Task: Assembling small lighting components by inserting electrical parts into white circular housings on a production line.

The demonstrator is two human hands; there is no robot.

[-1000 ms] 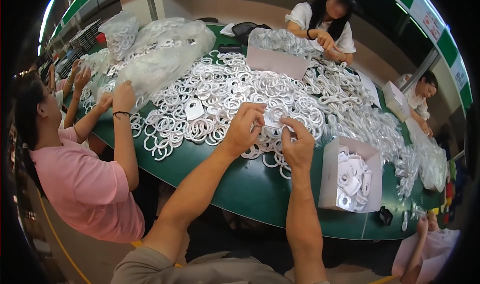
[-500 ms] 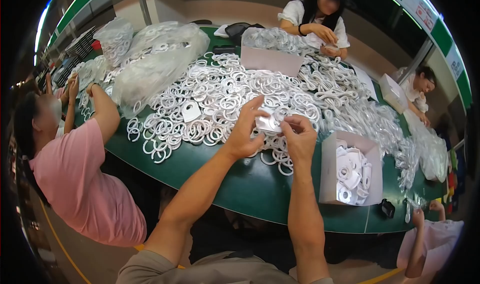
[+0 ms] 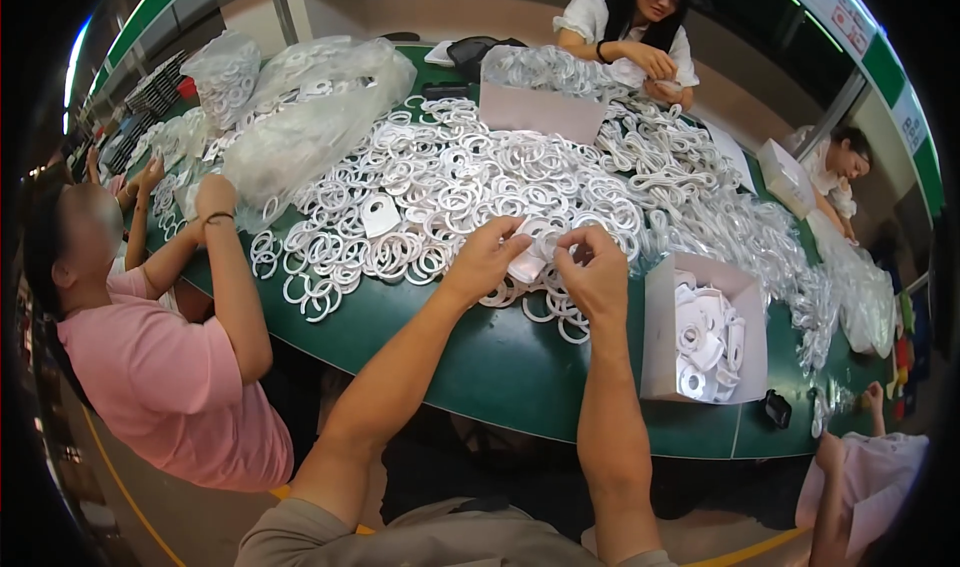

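My left hand (image 3: 490, 258) and my right hand (image 3: 591, 272) meet over the near edge of a big heap of white plastic rings (image 3: 450, 187). Both pinch one small white flat piece (image 3: 530, 257) between their fingertips. The heap lies on a green table (image 3: 480, 357). Just right of my right hand stands an open white cardboard box (image 3: 660, 327) holding several white pieces stacked inside.
A person in a pink shirt (image 3: 150, 377) sits at my left with a hand at the rings. Two more people work at the far side (image 3: 630, 37) and the right (image 3: 835, 167). Clear bags of rings (image 3: 300, 107) lie at the back left. A pink box (image 3: 535, 112) stands in the heap.
My two hands have stayed together at the heap's edge, working the same white piece. The person in pink lowered an arm toward the rings.
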